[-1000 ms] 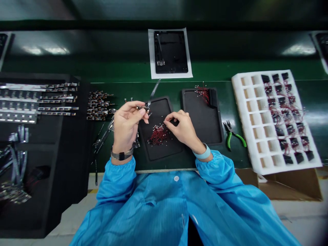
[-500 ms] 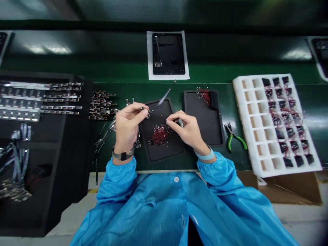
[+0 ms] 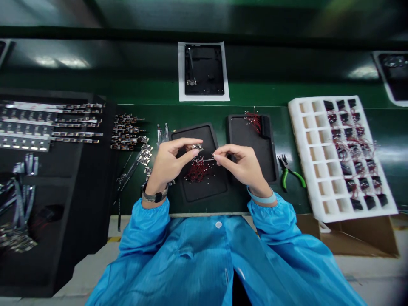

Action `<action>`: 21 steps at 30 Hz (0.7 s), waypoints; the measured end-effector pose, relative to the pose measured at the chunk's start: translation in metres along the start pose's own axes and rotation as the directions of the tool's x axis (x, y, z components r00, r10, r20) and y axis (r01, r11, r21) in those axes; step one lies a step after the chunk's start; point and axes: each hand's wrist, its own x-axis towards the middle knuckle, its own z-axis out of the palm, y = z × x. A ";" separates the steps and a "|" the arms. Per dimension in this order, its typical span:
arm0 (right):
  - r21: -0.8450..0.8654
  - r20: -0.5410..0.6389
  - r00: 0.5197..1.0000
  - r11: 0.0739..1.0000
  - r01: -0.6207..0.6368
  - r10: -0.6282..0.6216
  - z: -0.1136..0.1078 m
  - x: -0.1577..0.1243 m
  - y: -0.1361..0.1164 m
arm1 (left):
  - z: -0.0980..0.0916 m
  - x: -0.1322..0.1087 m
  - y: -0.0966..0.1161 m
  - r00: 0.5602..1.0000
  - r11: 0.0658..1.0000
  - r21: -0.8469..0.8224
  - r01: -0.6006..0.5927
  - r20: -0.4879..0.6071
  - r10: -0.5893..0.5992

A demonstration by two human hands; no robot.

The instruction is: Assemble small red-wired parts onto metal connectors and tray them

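My left hand (image 3: 172, 163) pinches a small circuit board (image 3: 198, 147) between thumb and fingertips. From beside it a thin ribbon cable (image 3: 208, 160), seen nearly edge-on, stretches across to my right hand (image 3: 237, 163). The thumb and forefinger of that hand are closed on the cable's far end. Both hands are over a black tray (image 3: 205, 193), where a pile of red-wired parts with white tips (image 3: 198, 171) lies below the fingers. Several loose white-tipped pieces are scattered about the pile.
Boards with cables (image 3: 127, 131) and a black bin (image 3: 70, 170) are on the left. To the right are a second black tray (image 3: 242, 148), green-handled pliers (image 3: 292, 174) and a white foam tray (image 3: 318, 159) holding black wired parts. A tablet-like panel (image 3: 207, 68) lies at the back.
The cable, which slanted up and away from my left hand, now runs across between both hands. My right hand has taken its end. My left hand has shifted right and nearer to me.
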 end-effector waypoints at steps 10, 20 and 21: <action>-0.013 0.224 0.971 0.996 -0.086 0.087 -0.004 0.002 0.002 | 0.004 0.000 0.003 0.950 0.984 0.176 -0.009 0.307 -0.046; 0.006 0.290 0.944 0.986 -0.165 0.156 -0.003 0.004 0.005 | 0.005 -0.001 0.003 0.941 0.973 0.231 -0.005 0.330 -0.074; 0.008 0.290 0.943 0.985 -0.174 0.164 -0.003 0.004 0.006 | 0.006 -0.001 0.003 0.942 0.971 0.240 -0.001 0.326 -0.079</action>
